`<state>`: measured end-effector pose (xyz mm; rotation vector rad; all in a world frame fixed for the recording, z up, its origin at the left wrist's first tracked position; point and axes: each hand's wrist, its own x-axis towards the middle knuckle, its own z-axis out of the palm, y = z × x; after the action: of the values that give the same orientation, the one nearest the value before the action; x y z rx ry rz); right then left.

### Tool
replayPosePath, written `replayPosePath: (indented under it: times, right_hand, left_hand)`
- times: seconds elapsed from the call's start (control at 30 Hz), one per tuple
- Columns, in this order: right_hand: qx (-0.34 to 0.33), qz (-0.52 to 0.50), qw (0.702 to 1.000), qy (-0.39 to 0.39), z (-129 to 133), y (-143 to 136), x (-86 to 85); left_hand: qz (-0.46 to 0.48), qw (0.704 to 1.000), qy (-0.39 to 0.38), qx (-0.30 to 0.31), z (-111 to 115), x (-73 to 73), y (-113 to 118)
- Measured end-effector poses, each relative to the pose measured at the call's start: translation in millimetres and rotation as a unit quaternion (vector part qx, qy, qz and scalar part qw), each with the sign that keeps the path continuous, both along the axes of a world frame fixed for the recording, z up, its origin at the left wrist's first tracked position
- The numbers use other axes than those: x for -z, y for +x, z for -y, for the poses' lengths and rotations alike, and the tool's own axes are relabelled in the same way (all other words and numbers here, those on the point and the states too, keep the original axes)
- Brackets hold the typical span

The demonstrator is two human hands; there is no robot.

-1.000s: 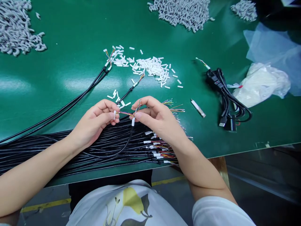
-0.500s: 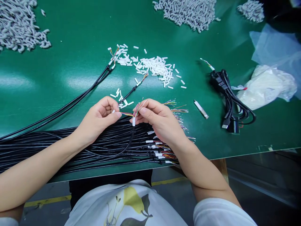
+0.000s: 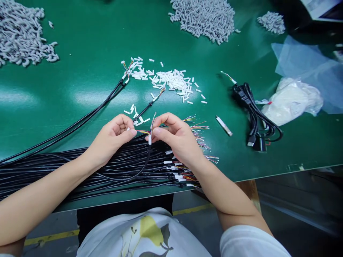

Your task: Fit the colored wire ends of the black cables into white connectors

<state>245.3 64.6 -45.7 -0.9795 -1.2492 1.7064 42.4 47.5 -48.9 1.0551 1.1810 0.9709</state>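
Between my hands stands the end of a black cable [image 3: 147, 161], with a white sleeve [image 3: 149, 139] where its thin coloured wires [image 3: 143, 131] fan out. My left hand [image 3: 114, 137] pinches the ends of the red and yellow wires at a small white piece, mostly hidden by the fingers. My right hand [image 3: 175, 134] has its thumb and fingers closed on other wires just above the sleeve; some wire tips stick up past the fingertips. Under both hands lies a thick bundle of black cables [image 3: 80, 167], its stripped coloured ends [image 3: 199, 137] to the right.
White tubes [image 3: 174, 80] lie scattered beyond my hands, beside finished-looking cable ends [image 3: 125, 75]. Grey curved parts [image 3: 203, 18] form heaps at the back. On the right are a box cutter [image 3: 224, 126], a coiled USB cable [image 3: 250, 107] and a plastic bag [image 3: 292, 100].
My right fingers have shifted on the wires; the loose tips that leaned right now point up. My left hand keeps its pinch. The whole view has shifted slightly.
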Motion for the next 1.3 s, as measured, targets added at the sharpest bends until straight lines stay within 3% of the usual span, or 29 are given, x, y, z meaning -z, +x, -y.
replayPosePath:
  times: [0.17, 0.3, 0.43, 0.63, 0.87, 1.1, 1.3]
  right_hand:
    - [0.098, 0.042, 0.991, 0.084, 1.6, -0.6, 2.0]
    - [0.099, 0.107, 0.973, 0.177, 2.6, 0.4, 3.1]
    - [0.072, 0.113, 0.983, 0.126, -0.1, 0.5, 2.8]
    - [0.044, 0.01, 0.999, 0.031, -4.3, -0.1, 3.3]
    - [0.06, -0.046, 0.995, -0.059, -3.0, 1.0, 1.8]
    - [0.045, -0.066, 0.995, -0.053, -3.1, -2.8, -2.1]
    - [0.041, -0.039, 0.998, -0.008, -2.4, -4.4, 4.1]
  left_hand:
    - [0.007, 1.0, -0.003, -0.004, 0.3, -0.8, 0.6]
    - [0.014, 1.0, -0.003, -0.003, 0.9, -1.3, 0.8]
    - [0.016, 1.0, -0.002, 0.0, 0.8, -1.7, 1.2]
    - [0.026, 1.0, -0.002, -0.008, -0.1, -2.6, 1.4]
    - [0.149, 0.987, -0.042, -0.033, -2.7, -3.5, 0.7]
    - [0.162, 0.985, -0.049, -0.038, -3.1, -2.2, 1.3]
    - [0.154, 0.986, -0.059, -0.033, -3.4, -2.3, 2.1]
